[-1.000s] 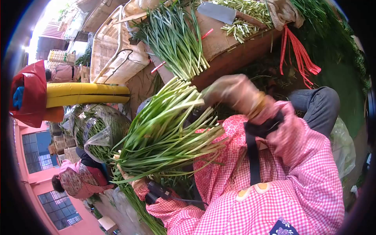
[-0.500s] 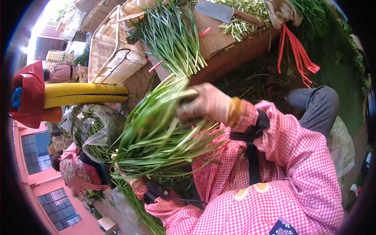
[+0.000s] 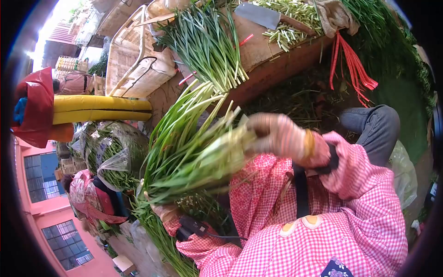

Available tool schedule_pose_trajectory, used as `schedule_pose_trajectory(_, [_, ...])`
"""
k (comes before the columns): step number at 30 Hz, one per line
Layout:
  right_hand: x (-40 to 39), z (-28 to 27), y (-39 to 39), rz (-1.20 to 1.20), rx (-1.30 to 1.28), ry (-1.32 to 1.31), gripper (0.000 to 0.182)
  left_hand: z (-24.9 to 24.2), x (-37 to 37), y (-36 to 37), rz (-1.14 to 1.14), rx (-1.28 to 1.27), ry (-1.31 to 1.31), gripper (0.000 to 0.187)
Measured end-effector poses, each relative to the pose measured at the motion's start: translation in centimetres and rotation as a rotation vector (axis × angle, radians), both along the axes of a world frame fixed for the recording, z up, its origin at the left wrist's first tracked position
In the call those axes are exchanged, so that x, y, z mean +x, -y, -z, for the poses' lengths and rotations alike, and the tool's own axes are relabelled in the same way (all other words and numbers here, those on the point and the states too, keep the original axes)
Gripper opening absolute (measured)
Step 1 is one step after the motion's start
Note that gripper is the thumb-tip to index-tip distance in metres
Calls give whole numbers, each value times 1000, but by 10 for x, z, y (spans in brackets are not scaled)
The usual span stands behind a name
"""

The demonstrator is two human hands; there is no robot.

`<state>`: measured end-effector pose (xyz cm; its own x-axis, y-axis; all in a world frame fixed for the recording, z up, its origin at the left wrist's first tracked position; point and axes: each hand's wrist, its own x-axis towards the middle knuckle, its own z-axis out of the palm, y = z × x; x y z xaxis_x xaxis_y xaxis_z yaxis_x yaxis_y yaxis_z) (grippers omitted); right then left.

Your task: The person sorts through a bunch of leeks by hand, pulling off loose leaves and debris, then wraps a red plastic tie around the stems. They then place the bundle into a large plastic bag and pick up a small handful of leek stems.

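My right hand [image 3: 274,136], in a striped glove with a yellow cuff, grips the pale stem ends of a loose bunch of garlic chives [image 3: 214,157]; both are blurred by motion. My left hand [image 3: 166,211] lies lower, closed around the leafy end, its fingers partly hidden by the leaves. More garlic chives [image 3: 177,113] arch up beside the blurred part, stems towards the table. A neat bundle of garlic chives [image 3: 207,46] lies on the wooden table [image 3: 258,51], with a red tie [image 3: 247,40] under it.
On the table are a cleaver [image 3: 258,15], cut stem pieces [image 3: 295,39] and a cloth [image 3: 337,16]. Red strips [image 3: 348,69] hang from its edge. Left stand a plastic basket [image 3: 138,69], a bagged heap of greens [image 3: 110,157], and a seated person [image 3: 92,196].
My right hand has moved right and slightly down with some stems, opening a gap from the other stalks. My left hand stays nearly in place.
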<state>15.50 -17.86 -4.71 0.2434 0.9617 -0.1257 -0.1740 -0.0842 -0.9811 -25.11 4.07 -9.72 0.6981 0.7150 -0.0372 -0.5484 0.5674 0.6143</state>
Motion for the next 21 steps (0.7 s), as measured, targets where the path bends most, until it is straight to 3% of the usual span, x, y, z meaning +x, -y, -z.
schedule_pose_trajectory(1, [-3, -11, 16, -152, 133, 124, 28, 14, -14, -8, -63, 32, -135, 53])
schedule_pose_trajectory(2, [2, -6, 19, -250, 105, 315, 26, 27, -29, -11, -135, 60, -272, 53])
schedule_pose_trajectory(4, [21, 36, 24, -5, 262, 323, 21, 43, -54, -9, -263, 107, -557, 53])
schedule_pose_trajectory(5, [30, 9, 19, 118, -334, -75, 19, 47, -54, -12, -312, 137, -689, 54])
schedule_pose_trajectory(6, [36, -1, 22, 96, -252, -68, 19, 1, -3, 4, -540, -327, -454, 52])
schedule_pose_trajectory(9, [33, -13, 22, 109, -76, -118, 17, 20, -38, -2, -240, -536, -23, 49])
schedule_pose_trajectory(10, [35, -11, 15, 204, -6, -152, 20, 25, -41, -5, -266, -483, -77, 49])
schedule_pose_trajectory(11, [44, -10, 7, 180, 19, 233, 24, 24, -34, -4, -293, -431, -134, 48])
schedule_pose_trajectory(13, [43, -16, -6, -33, 142, 684, 34, -11, 18, 19, -610, -72, -647, 49])
schedule_pose_trajectory(14, [36, -34, -14, -238, -65, 708, 42, -19, 17, 19, -517, -231, -447, 47])
schedule_pose_trajectory(15, [31, -34, -27, -448, -82, 783, 42, -20, 19, 18, -532, -217, -448, 47])
schedule_pose_trajectory(17, [19, -50, -47, -630, -397, 722, 33, -21, 23, 17, -569, -191, -447, 47])
schedule_pose_trajectory(19, [6, -15, -48, -522, -111, 278, 30, -15, 5, 6, -421, -184, -366, 42])
schedule_pose_trajectory(20, [7, -23, -43, -427, -23, 248, 27, -15, 1, 6, -387, -192, -359, 42])
schedule_pose_trajectory(21, [9, -8, -43, -283, 225, 370, 23, -12, -4, 8, -356, -203, -348, 42])
